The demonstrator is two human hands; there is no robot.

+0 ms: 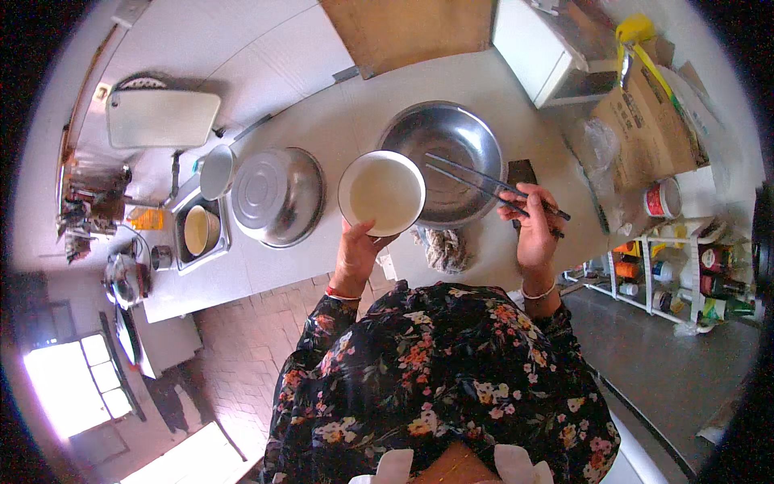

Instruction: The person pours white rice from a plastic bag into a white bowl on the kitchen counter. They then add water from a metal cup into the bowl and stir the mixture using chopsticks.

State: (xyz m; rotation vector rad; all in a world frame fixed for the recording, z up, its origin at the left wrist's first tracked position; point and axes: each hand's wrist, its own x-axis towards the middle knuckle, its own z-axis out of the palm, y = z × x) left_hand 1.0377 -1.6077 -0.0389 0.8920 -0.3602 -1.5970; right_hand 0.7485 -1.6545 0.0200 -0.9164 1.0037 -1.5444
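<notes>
My left hand grips a white bowl by its near rim, with the thumb over the edge. Pale, cloudy content shows inside the bowl, though I cannot tell what it is. A wide stainless steel basin sits just beyond, partly hidden by the bowl. Dark chopsticks are held in my right hand, their tips slightly apart over the basin. A crumpled cloth lies against the basin's near side.
Left of the bowl, an upturned steel basin rests on the white counter. Farther left, a small sink holds a bowl. A cutting board leans at the wall. Cardboard and a rack of bottles stand right.
</notes>
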